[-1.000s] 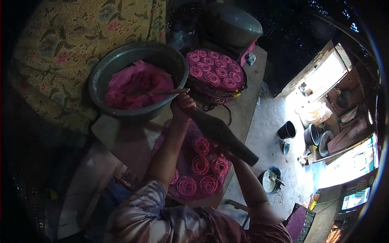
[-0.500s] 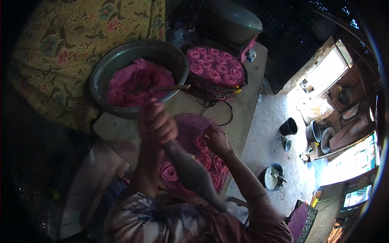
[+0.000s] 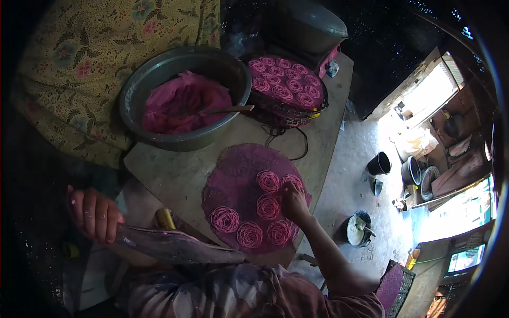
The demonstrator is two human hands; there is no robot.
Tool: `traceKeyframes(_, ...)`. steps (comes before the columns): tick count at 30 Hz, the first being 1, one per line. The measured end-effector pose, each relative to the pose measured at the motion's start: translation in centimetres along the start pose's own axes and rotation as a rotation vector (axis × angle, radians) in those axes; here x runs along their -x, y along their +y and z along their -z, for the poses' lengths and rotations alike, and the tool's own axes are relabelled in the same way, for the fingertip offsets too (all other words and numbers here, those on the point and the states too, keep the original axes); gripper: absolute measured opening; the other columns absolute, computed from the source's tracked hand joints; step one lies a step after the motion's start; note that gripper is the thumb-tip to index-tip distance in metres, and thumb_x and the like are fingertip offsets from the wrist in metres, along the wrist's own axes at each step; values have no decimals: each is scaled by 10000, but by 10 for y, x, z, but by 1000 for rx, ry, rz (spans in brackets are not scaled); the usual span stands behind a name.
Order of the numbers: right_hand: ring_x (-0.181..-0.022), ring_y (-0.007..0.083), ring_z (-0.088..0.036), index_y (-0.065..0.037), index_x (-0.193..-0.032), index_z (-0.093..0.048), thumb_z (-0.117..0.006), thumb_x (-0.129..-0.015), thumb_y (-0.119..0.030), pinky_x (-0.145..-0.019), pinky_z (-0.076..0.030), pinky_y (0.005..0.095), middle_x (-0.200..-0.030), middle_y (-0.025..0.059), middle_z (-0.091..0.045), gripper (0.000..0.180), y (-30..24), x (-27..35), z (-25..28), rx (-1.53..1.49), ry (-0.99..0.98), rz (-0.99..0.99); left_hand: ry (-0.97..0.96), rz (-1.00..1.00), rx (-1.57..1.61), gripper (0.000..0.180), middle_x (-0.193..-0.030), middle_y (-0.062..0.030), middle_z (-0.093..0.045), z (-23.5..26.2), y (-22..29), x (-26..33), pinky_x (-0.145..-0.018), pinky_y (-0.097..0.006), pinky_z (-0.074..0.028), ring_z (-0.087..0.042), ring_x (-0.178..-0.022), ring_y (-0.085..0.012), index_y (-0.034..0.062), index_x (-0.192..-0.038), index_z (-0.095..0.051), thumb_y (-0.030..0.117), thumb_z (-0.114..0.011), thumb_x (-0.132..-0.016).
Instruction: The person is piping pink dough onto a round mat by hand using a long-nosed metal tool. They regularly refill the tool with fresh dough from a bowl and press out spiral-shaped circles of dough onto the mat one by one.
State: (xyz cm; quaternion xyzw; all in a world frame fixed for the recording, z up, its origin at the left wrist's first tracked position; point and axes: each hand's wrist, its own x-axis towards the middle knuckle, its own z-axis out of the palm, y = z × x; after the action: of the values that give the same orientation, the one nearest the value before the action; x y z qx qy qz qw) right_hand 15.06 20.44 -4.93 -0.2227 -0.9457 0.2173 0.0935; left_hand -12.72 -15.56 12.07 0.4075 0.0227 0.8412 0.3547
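Note:
My left hand grips the end of a long dark wooden press, held low at the left near my lap. My right hand rests its fingers on a round purple tray that lies on the wooden table. Several pink coiled noodle rounds sit on that tray. Farther back stands a grey metal bowl of pink dough with a spoon in it.
A second round tray filled with pink coils rests on a woven stand behind the table, beside a dark lidded pot. A floral cloth lies at the left. Black pots and a bucket stand on the floor at right.
My left hand has swung the press down from over the bowl and tray to the lower left. My right hand has let go of it and moved onto the coils on the tray.

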Motion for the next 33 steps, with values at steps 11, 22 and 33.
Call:
traceKeyframes(11, -965, 305, -577, -123, -920, -720, -623, -810, -180, -812, -468, 410, -967, 131, -607, 157, -2, 6, 1, -263, 52, -238, -7, 6, 5, 524, -379, -85, -436, 6, 3, 10, -272, -337, -410, -411, -261, -183, 104, -597, -343, 298, -95, -1016)
traceKeyframes(22, -934, 303, -587, -118, -829, -715, -701, -743, -305, -820, -440, 440, -980, 101, -602, 207, -24, -4, -13, 146, 161, -242, -32, 28, -10, 532, -380, -90, -437, 4, 5, 14, -277, -352, -421, -421, -266, -199, 101, -587, -349, 305, -93, -1007)
traceKeyframes(33, -855, 296, -627, -83, -850, -714, -620, -794, -228, -805, -477, 400, -928, 139, -658, 182, -6, -4, -7, -321, 25, -321, 37, 16, -28, 546, -372, -88, -435, 3, 14, 32, -268, -351, -416, -416, -258, -195, 95, -578, -354, 328, -101, -1002)
